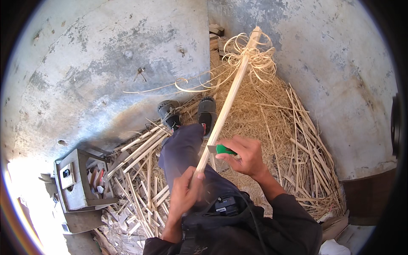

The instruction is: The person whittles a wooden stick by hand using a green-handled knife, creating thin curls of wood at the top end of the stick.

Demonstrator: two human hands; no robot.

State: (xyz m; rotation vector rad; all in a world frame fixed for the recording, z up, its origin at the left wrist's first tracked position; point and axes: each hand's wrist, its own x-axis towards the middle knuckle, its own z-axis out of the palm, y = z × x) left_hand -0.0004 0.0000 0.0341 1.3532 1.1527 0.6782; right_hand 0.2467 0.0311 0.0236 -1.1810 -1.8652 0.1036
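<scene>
Over the lap, the left hand point(183, 193) grips a long pale bamboo stick point(227, 100), seemingly light and stiff; the right hand point(246, 157) clamps a green-handled blade point(221, 149) against it.

The long stick point(225, 106) mid-frame is pale bare wood, matt, with thin curly shavings point(250, 55) at its top end. The knife point(222, 149) has a glossy green handle, probably plastic. Upper-left wall point(106, 63) is rough blotchy concrete. Dry straw-like scraps point(272, 127) cover the floor.
</scene>
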